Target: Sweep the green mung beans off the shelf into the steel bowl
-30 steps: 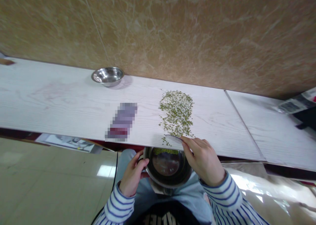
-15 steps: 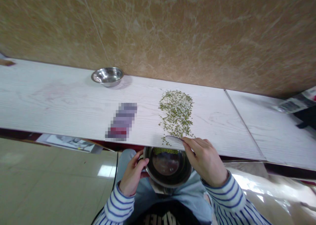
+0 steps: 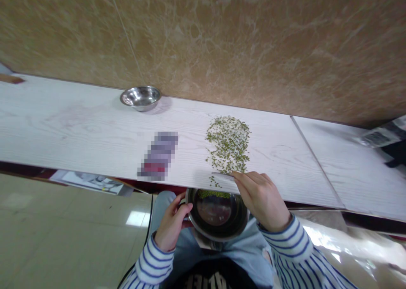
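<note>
My left hand [image 3: 173, 222] grips the left side of a deep metal pot [image 3: 218, 235], thumb over the rim. The pot is in my lap, its far edge below the table's front edge, with green mung beans [image 3: 213, 194] gathered at its far side. My right hand [image 3: 261, 199] pinches a thin, flat, card-like piece [image 3: 222, 176], seen nearly edge-on, low over the table. Scattered mung beans [image 3: 229, 143], mixed with small whitish grains, lie on the table just beyond this piece. A few beans [image 3: 215, 183] lie between it and the table edge.
A shiny steel bowl [image 3: 141, 97] stands near the wall on the white table [image 3: 79, 132]. A blurred-out purple-grey rectangle [image 3: 158, 155] is left of the beans. A plastic package [image 3: 385, 132] sits at the far right, past a seam in the tabletop.
My right hand and the flat piece have moved slightly away from me, up to the near edge of the beans. My left hand still holds the pot. The view has shifted slightly.
</note>
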Motion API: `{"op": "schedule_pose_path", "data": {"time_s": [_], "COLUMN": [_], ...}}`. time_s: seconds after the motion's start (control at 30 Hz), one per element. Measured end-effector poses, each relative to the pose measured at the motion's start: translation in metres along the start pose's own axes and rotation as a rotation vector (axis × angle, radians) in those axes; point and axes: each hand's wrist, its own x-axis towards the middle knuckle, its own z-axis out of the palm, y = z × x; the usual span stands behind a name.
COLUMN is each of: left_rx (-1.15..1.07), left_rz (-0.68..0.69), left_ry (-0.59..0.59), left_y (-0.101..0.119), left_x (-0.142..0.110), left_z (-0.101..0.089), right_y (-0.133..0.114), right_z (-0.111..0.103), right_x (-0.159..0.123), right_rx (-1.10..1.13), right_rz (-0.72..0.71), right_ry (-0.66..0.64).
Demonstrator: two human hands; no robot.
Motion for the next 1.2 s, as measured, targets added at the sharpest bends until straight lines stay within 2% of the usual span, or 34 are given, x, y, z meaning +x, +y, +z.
{"op": "schedule_pose_path", "data": {"time_s": [0.23,0.63,0.93,1.2], "left_rx": [-0.009,-0.030,-0.018,-0.015], "left_rz": [-0.007,-0.003,-0.007,0.004], "left_ry": [0.003,-0.011,-0.011,-0.016], "left_y": [0.001,0.000,0.000,0.001], "left_x": [-0.001,0.000,-0.001,-0.001], "left_z": [0.001,-0.001,-0.003,-0.002], "right_y": [0.002,0.004,0.003,0.004], "right_z": [0.007,-0.004,0.005,0.000], "right_x": [0.004,-0.012,-0.001,-0.011], "right_rx": [-0.046,0.029,0.018,0.044], "right_rz": [0.005,0.009,0.008,0.004], "right_ry": [0.002,-0.038,-0.033,-0.060]}}
